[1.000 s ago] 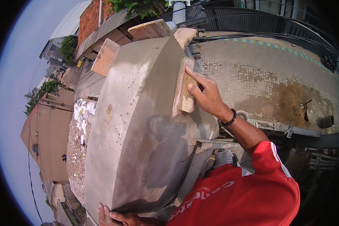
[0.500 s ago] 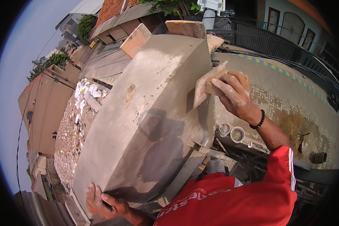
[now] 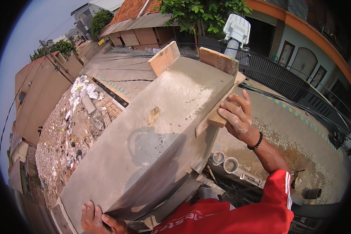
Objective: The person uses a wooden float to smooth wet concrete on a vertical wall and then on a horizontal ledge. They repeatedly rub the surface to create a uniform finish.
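Observation:
A long grey block of smoothed concrete or mortar (image 3: 171,101) stretches from the lower left to the upper middle. My right hand (image 3: 240,119) is closed on the grip of a wooden plastering float (image 3: 217,119), whose thin board lies along the block's right side face near the far end. Pale dried mortar coats those fingers. My left hand (image 3: 98,220) rests on the block's near corner, fingers stretched over the top face and thumb by the edge. A rough brownish patch (image 3: 153,116) marks the top face, and a shadow falls across it.
Two wooden boards (image 3: 163,58) (image 3: 219,61) stand at the far end. A white lamp-like fixture (image 3: 237,29) rises behind. Cables (image 3: 292,105) run along the right. Far below lie two buckets (image 3: 231,165), a paved street (image 3: 269,156) and a rubble heap (image 3: 62,152).
The float has turned from standing off at a slant to lying along the side face's upper edge. My left hand stays at the near corner. The view has shifted, showing more tree and street.

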Tool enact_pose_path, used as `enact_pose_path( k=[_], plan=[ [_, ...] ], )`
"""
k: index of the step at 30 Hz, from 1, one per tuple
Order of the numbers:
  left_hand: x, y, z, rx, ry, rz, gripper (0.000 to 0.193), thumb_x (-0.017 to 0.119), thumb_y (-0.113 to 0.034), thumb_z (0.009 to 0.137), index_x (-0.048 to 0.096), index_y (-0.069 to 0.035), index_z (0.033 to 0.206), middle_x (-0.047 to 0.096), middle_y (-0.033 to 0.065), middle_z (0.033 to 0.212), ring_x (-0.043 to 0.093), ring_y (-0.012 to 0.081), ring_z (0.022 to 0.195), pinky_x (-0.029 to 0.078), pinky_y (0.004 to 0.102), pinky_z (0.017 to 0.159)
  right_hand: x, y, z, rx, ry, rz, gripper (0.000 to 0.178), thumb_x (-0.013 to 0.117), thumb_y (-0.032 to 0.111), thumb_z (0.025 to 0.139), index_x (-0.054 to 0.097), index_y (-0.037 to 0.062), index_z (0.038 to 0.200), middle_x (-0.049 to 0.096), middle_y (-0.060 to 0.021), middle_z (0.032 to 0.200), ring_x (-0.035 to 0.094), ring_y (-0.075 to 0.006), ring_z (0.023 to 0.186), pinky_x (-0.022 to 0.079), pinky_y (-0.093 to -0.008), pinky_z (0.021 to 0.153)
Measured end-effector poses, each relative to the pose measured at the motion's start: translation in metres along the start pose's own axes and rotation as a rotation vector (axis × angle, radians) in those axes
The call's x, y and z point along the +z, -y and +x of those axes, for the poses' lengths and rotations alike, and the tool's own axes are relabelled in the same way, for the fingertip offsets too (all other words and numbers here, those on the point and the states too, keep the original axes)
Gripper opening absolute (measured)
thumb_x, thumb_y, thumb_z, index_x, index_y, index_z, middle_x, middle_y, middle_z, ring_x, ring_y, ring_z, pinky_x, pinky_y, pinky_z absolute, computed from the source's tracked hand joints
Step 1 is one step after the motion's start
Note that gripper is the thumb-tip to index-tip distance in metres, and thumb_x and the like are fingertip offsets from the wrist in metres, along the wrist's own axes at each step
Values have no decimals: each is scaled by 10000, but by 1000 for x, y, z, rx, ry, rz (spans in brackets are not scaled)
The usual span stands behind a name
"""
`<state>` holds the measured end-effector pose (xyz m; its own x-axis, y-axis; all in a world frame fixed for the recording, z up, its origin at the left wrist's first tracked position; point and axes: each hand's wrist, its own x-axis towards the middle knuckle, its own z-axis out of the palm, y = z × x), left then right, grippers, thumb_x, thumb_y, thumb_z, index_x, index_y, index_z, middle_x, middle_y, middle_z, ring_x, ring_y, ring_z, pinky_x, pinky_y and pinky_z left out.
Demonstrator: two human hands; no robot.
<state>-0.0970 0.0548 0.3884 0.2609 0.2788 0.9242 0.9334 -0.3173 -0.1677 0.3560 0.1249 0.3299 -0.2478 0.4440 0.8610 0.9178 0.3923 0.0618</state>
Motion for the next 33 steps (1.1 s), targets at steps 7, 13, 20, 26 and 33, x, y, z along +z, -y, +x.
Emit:
enact_pose_path(
  k=[7, 13, 20, 26, 33],
  plan=[
    [-3, 0, -15, -39, -128, 122, 298, 568, -252, 1022, 696, 3, 938, 706, 174, 925, 682, 311, 800, 558, 418, 729, 0, -3, -4, 7, -26, 73, 501, 839, 68, 659, 708, 157, 1134, 678, -69, 1161, 588, -345, 1135, 421, -583, 1076],
    [-7, -12, 10, -100, -30, -1, 272, 592, -218, 1009, 710, 23, 965, 712, 212, 954, 687, 347, 831, 566, 424, 744, 7, 0, -2, -32, -21, 125, 436, 799, 74, 706, 692, 171, 1117, 639, -67, 1144, 591, -344, 1112, 432, -616, 1060],
    [-22, -4, 3, -92, 71, -40, 352, 585, -279, 1003, 705, 51, 982, 707, 234, 1027, 670, 368, 877, 535, 463, 797, -4, 2, 2, -29, -23, 56, 443, 850, 169, 724, 660, 199, 1122, 605, -64, 1108, 586, -338, 1091, 463, -609, 1045],
    [-20, -8, 5, -97, 46, 18, 376, 530, -288, 1037, 709, 31, 949, 712, 202, 1041, 655, 337, 945, 501, 453, 869, -3, -4, -2, -7, -25, 46, 474, 872, 222, 725, 636, 214, 1136, 593, -65, 1084, 586, -332, 1070, 465, -613, 1043],
    [-32, -7, 2, -129, 166, 40, 365, 488, -280, 1058, 716, -2, 1001, 712, 177, 1095, 641, 341, 1054, 464, 503, 963, 1, -7, -3, 17, -66, 29, 453, 853, 202, 744, 617, 208, 1130, 577, -78, 1068, 580, -325, 1051, 466, -615, 1035]
  ],
)
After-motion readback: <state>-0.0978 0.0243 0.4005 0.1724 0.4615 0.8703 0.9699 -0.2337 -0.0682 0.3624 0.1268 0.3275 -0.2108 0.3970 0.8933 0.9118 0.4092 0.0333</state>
